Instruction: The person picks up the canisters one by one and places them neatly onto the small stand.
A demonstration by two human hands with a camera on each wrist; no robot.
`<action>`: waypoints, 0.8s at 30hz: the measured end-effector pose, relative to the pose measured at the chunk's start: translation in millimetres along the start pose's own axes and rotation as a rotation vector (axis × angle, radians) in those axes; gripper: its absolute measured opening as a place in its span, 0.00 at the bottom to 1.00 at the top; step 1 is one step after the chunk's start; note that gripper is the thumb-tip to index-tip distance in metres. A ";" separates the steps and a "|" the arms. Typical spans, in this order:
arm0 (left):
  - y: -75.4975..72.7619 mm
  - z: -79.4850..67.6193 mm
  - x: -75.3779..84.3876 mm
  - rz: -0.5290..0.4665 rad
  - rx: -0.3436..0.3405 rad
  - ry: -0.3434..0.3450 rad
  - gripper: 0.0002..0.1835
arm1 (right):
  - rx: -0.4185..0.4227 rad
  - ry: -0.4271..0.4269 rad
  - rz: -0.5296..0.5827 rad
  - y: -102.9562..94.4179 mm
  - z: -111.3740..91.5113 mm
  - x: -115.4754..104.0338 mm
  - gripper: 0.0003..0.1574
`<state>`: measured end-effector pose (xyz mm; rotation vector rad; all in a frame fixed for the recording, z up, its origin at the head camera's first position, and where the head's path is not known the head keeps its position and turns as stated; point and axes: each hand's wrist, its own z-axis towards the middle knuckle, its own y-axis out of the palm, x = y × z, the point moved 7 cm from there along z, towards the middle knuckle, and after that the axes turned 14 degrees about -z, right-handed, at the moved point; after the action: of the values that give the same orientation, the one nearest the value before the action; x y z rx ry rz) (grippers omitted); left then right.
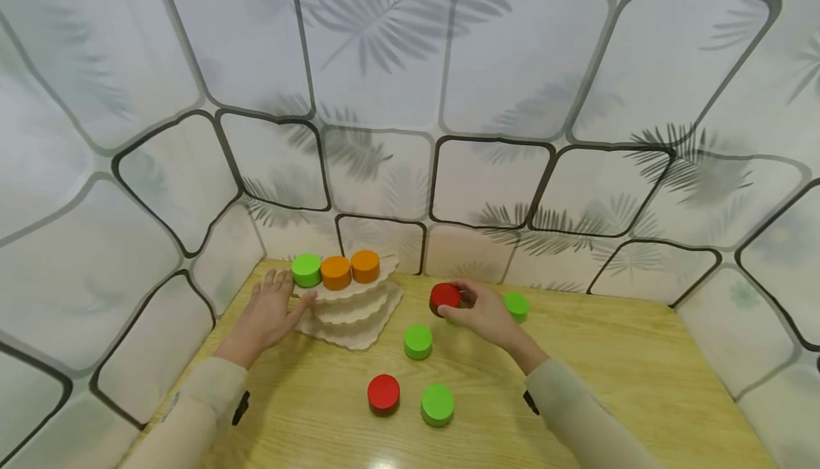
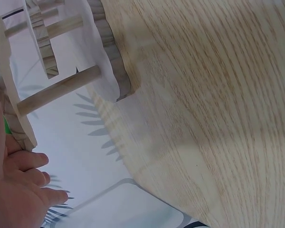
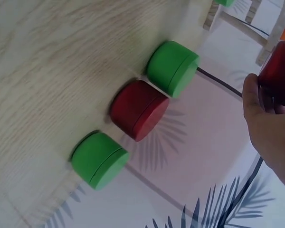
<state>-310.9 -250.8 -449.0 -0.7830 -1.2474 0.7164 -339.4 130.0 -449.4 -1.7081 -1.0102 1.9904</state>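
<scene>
My right hand (image 1: 483,312) pinches a round red tin (image 1: 445,298) between thumb and fingers, above the table; the right wrist view shows this held tin (image 3: 279,71) at its edge. My left hand (image 1: 265,309) rests against the left edge of a three-tiered wooden stand (image 1: 352,316) with scalloped tiers, its fingers spread and fairly straight. In the left wrist view, fingertips (image 2: 31,161) touch the corner of a tier. On the top tier sit a green tin (image 1: 307,270) and two orange tins, one in the middle (image 1: 336,272) and one at right (image 1: 365,266).
On the wooden table (image 1: 608,369) stand green tins at the centre (image 1: 418,341), the front (image 1: 438,405) and the back right (image 1: 515,306), and a red tin (image 1: 384,393). The right wrist view shows another red tin (image 3: 138,109) between two green ones. Patterned cloth walls (image 1: 493,184) enclose the table.
</scene>
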 end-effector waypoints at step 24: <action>0.1 -2.4 -0.8 -0.042 0.016 -0.016 0.49 | 0.047 0.003 -0.035 17.5 61.6 -46.4 0.39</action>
<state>-308.7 -251.8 -449.9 -0.7371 -1.2673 0.6985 -384.2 69.1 -426.3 -1.6574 -0.9776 1.9738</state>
